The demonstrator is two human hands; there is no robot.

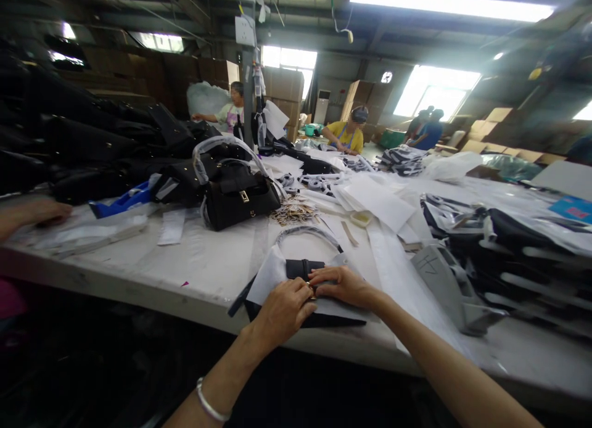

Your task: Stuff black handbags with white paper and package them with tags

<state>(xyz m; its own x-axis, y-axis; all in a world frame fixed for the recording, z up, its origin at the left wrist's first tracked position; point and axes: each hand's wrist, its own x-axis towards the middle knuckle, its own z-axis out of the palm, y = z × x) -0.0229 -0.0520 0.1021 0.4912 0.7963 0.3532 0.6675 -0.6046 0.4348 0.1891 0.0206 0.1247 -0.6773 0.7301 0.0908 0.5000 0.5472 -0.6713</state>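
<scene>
A black handbag (296,268) lies at the table's front edge, partly covered by white paper (269,274). Its handle (309,230), in clear wrapping, arches up behind it. My left hand (284,308) has its fingers curled in at a small gold-coloured clasp on the bag's front. From the other side, my right hand (341,285) meets it there, thumb and fingers bent around the same clasp. The fingers hide most of the clasp. A dark strap end pokes out to the left of the bag.
A finished-looking black handbag (240,200) stands behind, beside a heap of small tan pieces (296,211). Black bags pile up at left; grey-and-black parts (513,249) are stacked at right. A co-worker's hand (50,212) rests at far left. Paper sheets (377,200) lie beyond.
</scene>
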